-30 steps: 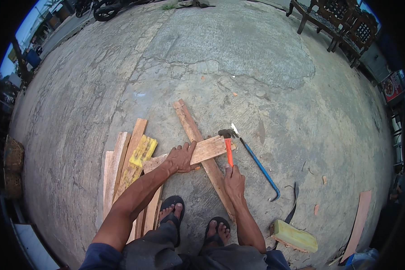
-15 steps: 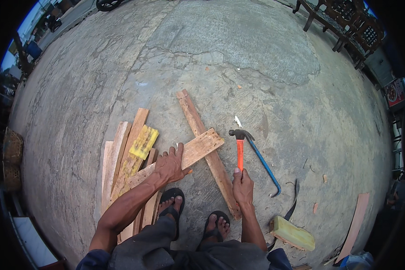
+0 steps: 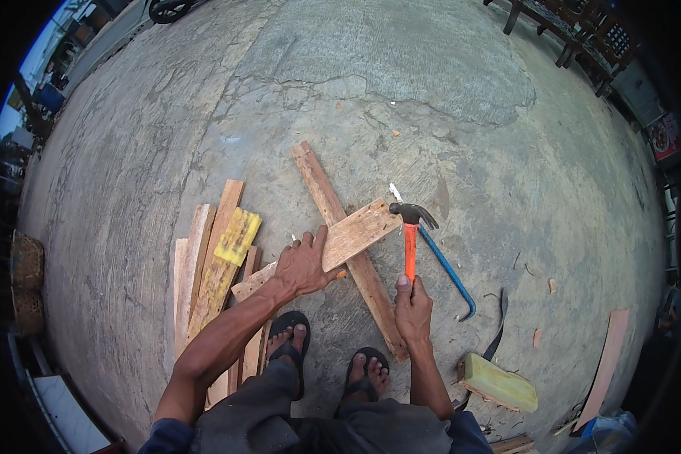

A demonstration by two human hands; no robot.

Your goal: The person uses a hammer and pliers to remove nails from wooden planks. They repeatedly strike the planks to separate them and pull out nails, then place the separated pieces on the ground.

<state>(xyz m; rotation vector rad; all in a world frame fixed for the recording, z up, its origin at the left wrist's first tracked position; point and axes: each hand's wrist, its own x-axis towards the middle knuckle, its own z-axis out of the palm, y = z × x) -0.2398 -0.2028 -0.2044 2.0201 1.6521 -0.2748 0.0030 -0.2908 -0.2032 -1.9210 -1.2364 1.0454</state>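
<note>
My left hand [image 3: 303, 265] is closed over a short wooden board [image 3: 362, 233], its thumb along the near edge. That board lies slantwise across a longer wooden batten [image 3: 369, 296] on the ground. In my right hand [image 3: 414, 309] is a claw hammer [image 3: 411, 246] with an orange handle and dark head, gripped low on the handle. The hammer's head is beside the right end of the board; I cannot tell whether they touch. Just right of it lies a blue pry bar [image 3: 448, 274] with a hooked end, its upper end hidden behind the hammer.
Several wooden planks [image 3: 197, 261] lie left of my feet, a yellow-stained block [image 3: 237, 236] on top. A pale yellow block [image 3: 499, 382] and a dark strap [image 3: 499, 325] are at the right. A thin plank [image 3: 607, 363] lies farther right. Carved furniture [image 3: 575, 30] stands far right.
My left hand has shifted the board to the right across the batten. The hammer has risen slightly in view and tilted a little, nearer the board's end.
</note>
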